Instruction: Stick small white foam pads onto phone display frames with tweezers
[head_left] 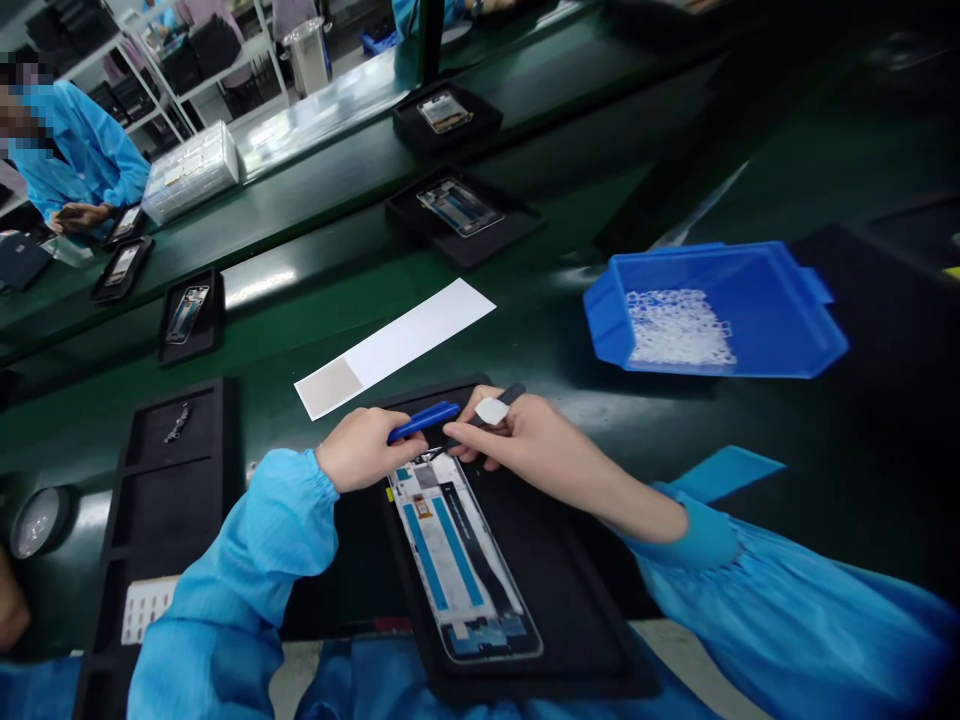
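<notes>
An opened phone body [495, 560] with blue strips lies face down on a black foam tray [570, 610] in front of me. My left hand [364, 448] is closed around a slim blue tool [425, 420] like a pen or pry stick, close above the phone's top end. Over the same end, my right hand [544, 440] is closed in a pinch on a thin dark tool [514, 393], perhaps tweezers, with a whitish piece [492, 410] by the fingers. The tool's tip is hard to make out at the phone's top edge.
A blue bin [780, 310] of small white clear parts stands right. A white strip [420, 340] lies beyond my hands, a compartment tray [169, 480] at left. Trays with phone parts [459, 207] line the far conveyor. A co-worker [82, 150] sits far left.
</notes>
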